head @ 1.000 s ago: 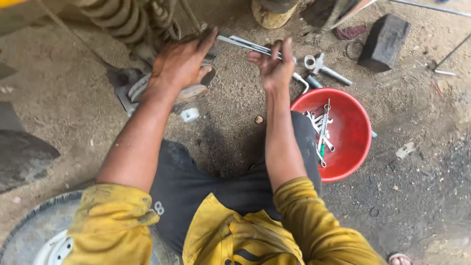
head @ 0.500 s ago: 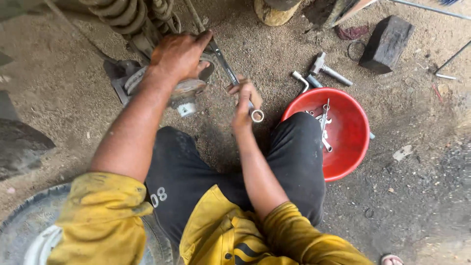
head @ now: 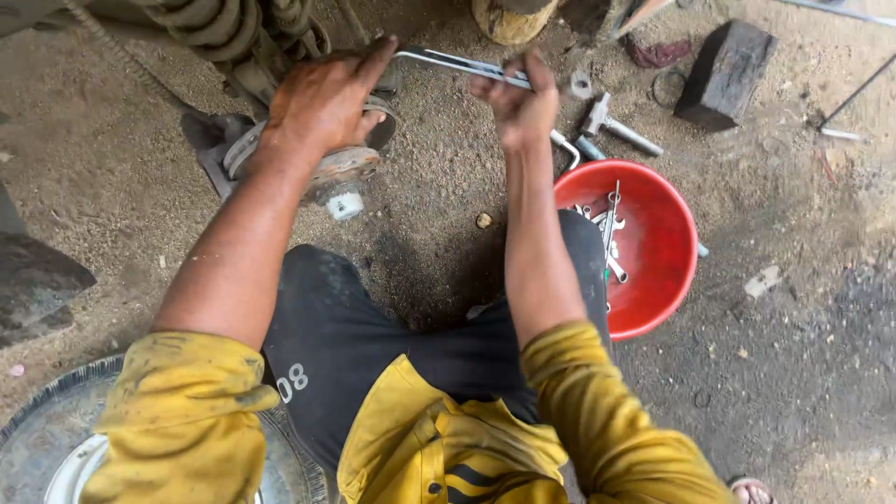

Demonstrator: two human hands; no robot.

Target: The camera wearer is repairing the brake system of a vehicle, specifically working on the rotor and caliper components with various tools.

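Left hand (head: pixel 322 103) is lying spread over the wheel hub (head: pixel 345 168), fingers open, palm pressing on it — not clenched. Right hand (head: pixel 518 98) is gripping the wrench (head: pixel 448 63) by its shaft, fist closed. The wrench is running level from the hub's top to that fist. Red bowl (head: pixel 663 243) is sitting near the right knee, holding spanners (head: pixel 607 229) — a tyre (head: pixel 47 448) is lying at lower left.
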